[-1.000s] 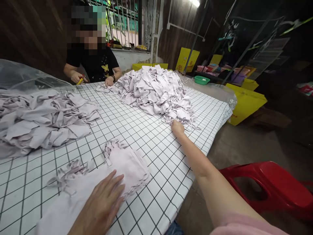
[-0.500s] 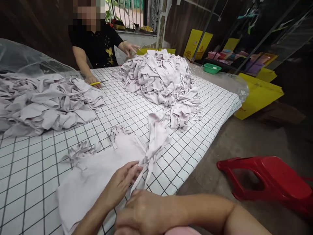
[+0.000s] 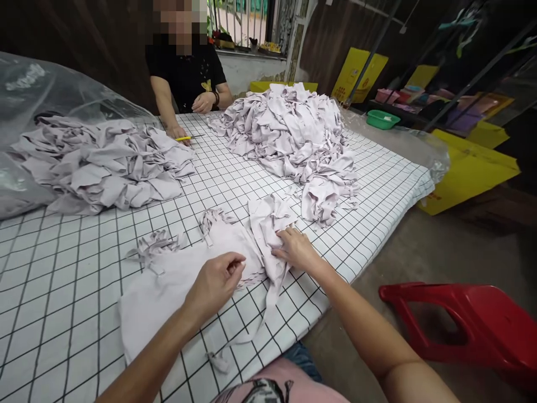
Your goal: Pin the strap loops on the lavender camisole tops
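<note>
My left hand (image 3: 218, 280) hovers over the flat stack of pale grey fabric pieces (image 3: 168, 296), its fingers curled in a pinch. Whatever the fingertips may hold is too small to make out. Across from it, my right hand (image 3: 297, 249) grips the edge of a crumpled fabric piece (image 3: 266, 221), thumb and fingers on the cloth. A thin fabric strip (image 3: 247, 336) trails from this piece toward the near table edge. Bunched cut ends (image 3: 157, 246) stick out along the stack's far side.
A big fabric heap (image 3: 289, 120) lies at the back, another (image 3: 126, 168) at left by a clear plastic bag (image 3: 62, 84). A co-worker's hand (image 3: 180, 137) is by yellow-handled scissors (image 3: 183, 139). A red stool (image 3: 474, 313) stands right of the checked table (image 3: 377, 168).
My right hand has moved up and away from my body onto the crumpled piece. My left hand has drawn back from the strips, which now trail loose. The co-worker's other hand has pulled back from the heap.
</note>
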